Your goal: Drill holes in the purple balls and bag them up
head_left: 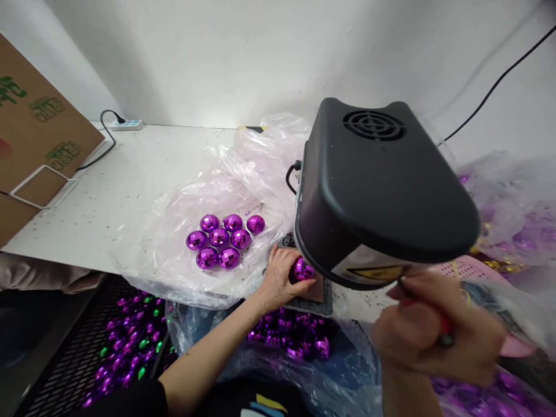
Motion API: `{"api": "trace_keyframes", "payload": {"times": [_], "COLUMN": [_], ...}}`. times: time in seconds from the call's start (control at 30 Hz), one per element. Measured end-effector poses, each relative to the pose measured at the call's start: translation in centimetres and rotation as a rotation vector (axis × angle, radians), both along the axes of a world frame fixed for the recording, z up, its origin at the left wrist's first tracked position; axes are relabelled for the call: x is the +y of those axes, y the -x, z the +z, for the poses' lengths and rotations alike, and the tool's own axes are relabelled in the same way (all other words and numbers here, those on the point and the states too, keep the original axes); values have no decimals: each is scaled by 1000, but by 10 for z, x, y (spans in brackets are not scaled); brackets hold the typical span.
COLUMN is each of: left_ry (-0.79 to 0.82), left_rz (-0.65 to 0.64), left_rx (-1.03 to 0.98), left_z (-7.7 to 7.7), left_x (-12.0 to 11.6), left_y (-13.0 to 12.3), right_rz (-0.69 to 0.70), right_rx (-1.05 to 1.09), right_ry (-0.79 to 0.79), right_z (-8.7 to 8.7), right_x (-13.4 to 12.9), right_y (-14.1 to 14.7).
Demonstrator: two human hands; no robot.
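Note:
My left hand has its fingers and thumb around a shiny purple mirrored ball, which sits on the flat base plate beneath a black machine housing. Gripped in my right hand, at the front of the housing, is a red-and-black handle; the hand is blurred. Several more purple mirrored balls lie grouped on clear plastic sheeting, left of my left hand. The housing hides part of the base.
An open bag of purple balls hangs below the table edge. At lower left stands a black crate with purple and green balls. A cardboard box, a power strip and a pink basket are around the table.

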State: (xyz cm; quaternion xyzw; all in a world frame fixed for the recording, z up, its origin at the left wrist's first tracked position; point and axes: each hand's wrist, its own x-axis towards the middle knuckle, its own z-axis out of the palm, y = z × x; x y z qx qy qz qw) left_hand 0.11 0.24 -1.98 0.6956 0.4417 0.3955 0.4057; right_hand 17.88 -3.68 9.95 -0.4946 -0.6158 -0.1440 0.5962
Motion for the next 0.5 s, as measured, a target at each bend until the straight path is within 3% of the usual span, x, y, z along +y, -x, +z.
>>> {"api": "trace_keyframes", "payload": {"times": [0.1,0.2,0.3,0.4,0.5], "left_ry": [-46,9,372,870,1172], "left_rz": [-18,50,118,-17,-148], "left_rx": [32,-26,-378,-846,-1134], "left_z": [1,15,32,44,49], "left_x": [-2,-15,-36,-55,-66], "left_y": [2,13,33,50,56], "right_rz": [-160,-76,-29,-58,-73], "right_rx": [13,66,111,113,113], "right_ry": [1,123,175,156,145], "right_z": [50,75,76,71,69], "right_x": [24,51,66,70,70], "right_y": [0,-5,-10,-12,-12]}}
